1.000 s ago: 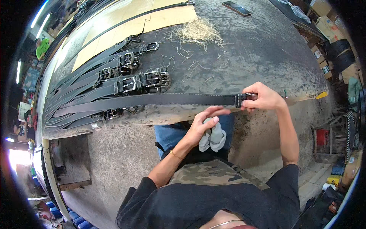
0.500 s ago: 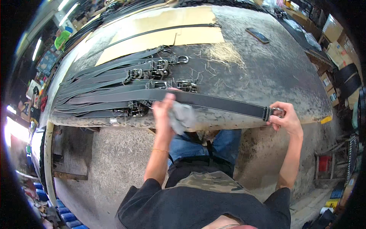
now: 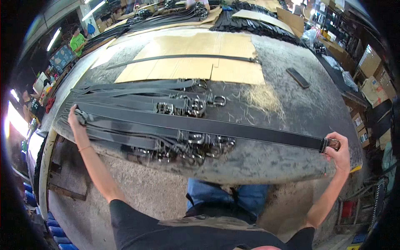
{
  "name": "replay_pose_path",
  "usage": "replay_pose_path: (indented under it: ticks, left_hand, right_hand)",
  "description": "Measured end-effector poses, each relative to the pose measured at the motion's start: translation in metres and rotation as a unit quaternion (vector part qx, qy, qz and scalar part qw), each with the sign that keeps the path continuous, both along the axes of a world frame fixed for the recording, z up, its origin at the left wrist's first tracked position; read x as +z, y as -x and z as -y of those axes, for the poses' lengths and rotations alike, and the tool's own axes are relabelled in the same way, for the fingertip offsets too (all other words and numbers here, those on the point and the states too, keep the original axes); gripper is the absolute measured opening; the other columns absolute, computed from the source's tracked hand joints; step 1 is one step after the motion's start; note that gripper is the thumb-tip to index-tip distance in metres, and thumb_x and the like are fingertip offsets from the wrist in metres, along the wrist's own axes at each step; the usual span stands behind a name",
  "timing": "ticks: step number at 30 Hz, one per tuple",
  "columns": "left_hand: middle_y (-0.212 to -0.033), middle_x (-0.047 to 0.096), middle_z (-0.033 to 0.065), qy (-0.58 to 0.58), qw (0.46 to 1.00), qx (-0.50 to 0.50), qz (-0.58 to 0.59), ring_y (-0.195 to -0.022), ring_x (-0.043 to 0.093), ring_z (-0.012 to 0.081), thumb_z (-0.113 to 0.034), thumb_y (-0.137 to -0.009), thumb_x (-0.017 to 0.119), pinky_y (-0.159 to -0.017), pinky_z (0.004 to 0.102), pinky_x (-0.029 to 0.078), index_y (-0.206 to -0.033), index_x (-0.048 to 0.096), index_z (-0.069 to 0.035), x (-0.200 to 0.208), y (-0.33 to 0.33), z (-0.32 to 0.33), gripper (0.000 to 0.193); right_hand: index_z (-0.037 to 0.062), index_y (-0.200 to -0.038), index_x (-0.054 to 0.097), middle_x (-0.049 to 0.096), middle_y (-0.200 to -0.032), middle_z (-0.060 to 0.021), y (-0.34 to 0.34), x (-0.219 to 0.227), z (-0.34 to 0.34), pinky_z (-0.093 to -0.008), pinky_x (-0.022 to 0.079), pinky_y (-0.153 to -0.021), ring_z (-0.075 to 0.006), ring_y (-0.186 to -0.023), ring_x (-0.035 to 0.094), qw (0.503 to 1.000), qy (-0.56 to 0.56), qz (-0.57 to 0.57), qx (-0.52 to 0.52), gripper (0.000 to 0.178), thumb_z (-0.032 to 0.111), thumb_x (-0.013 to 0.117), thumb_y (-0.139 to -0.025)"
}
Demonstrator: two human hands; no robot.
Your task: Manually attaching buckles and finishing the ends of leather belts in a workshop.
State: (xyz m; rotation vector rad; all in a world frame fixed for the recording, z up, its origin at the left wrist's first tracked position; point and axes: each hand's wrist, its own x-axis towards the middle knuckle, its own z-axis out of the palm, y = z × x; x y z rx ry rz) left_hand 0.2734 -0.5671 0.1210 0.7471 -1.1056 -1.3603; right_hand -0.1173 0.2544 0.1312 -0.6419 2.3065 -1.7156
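Observation:
A dark leather belt (image 3: 216,126) with pale edge stitching is stretched across the table between my hands. At its buckle end on the right, the fingers of my right hand (image 3: 341,152) are closed round the metal buckle (image 3: 333,144). Far to the left, my left hand (image 3: 75,121) is closed at the belt's other end, with a greyish cloth (image 3: 86,117) bunched in it. Beneath and beside the taut belt lie many similar belts (image 3: 125,92), their buckles (image 3: 196,107) heaped toward the table's middle.
A cardboard sheet (image 3: 166,45) lies farther back with a single belt (image 3: 187,56) across it. Nearby are a tangle of pale fibres (image 3: 266,100) and a dark phone (image 3: 297,78). More belts (image 3: 250,25) are piled at the far edge. A person in green (image 3: 78,43) is at the far left.
My left hand has slid with the cloth from the belt's middle to its far left end. My right hand still grips the buckle, now farther right. The head view has shifted, showing more of the table's far side.

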Motion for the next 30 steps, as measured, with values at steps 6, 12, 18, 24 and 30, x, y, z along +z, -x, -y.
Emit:
replay_pose_path:
  ticks: [6, 12, 18, 24, 30]
  left_hand:
    - [-0.087, 0.068, 0.0052, 0.162, 0.982, 0.039, 0.09, -0.076, 0.065, 0.0169, -0.026, -0.085, 0.073, -0.069, 0.0319, 0.051, -0.094, 0.068, -0.001, 0.093, 0.095, 0.066, 0.027]
    - [-0.092, 0.069, 0.0177, 0.321, 0.886, 0.112, 0.316, -0.079, 0.065, 0.0248, -0.039, -0.084, 0.071, -0.074, 0.0385, 0.049, -0.099, 0.068, 0.009, 0.124, 0.237, 0.177, 0.05]
    - [-0.106, 0.065, 0.0301, 0.256, 0.778, 0.185, 0.543, -0.1, 0.064, 0.0424, -0.049, -0.082, 0.066, -0.084, 0.0462, 0.05, -0.116, 0.058, 0.008, 0.011, 0.331, 0.212, 0.067]
    - [-0.127, 0.054, 0.0267, 0.484, 0.63, 0.007, 0.607, -0.104, 0.062, 0.0438, -0.046, -0.087, 0.06, -0.089, 0.051, 0.051, -0.133, 0.05, -0.006, -0.112, 0.424, 0.108, 0.062]
    - [-0.126, 0.056, 0.0245, 0.445, 0.598, -0.001, 0.667, -0.1, 0.064, 0.0424, -0.043, -0.092, 0.055, -0.084, 0.0509, 0.052, -0.124, 0.057, -0.004, -0.112, 0.43, 0.072, 0.05]
  right_hand:
    - [-0.0014, -0.107, 0.058, 0.055, -0.062, -0.0015, 0.104, 0.026, 0.047, -0.0266, 0.051, -0.053, -0.0078, -0.042, 0.047, 0.998, -0.021, -0.055, 0.003, 0.029, -0.002, 0.057, -0.078]
    - [0.0018, -0.104, 0.056, 0.063, -0.077, -0.0079, 0.258, -0.03, 0.182, -0.0226, 0.044, -0.051, -0.0094, -0.06, 0.056, 0.989, 0.137, 0.051, -0.009, 0.021, 0.008, 0.067, -0.088]
    - [-0.0005, -0.093, 0.055, 0.064, -0.072, -0.0108, 0.336, -0.112, 0.3, -0.0257, 0.043, -0.043, -0.0128, -0.052, 0.057, 0.989, 0.085, 0.117, -0.035, 0.019, 0.011, 0.069, -0.086]
    - [-0.0017, -0.104, 0.059, 0.069, -0.091, -0.0235, 0.362, -0.123, 0.321, -0.0451, 0.053, -0.073, -0.0333, -0.086, 0.068, 0.891, -0.386, -0.215, -0.1, 0.051, 0.046, 0.062, -0.087]
    - [0.0006, -0.137, 0.041, 0.059, -0.121, -0.0312, 0.335, -0.117, 0.362, -0.0519, 0.044, -0.097, -0.0438, -0.116, 0.056, 0.827, -0.498, -0.184, -0.186, 0.079, 0.064, 0.046, -0.09]
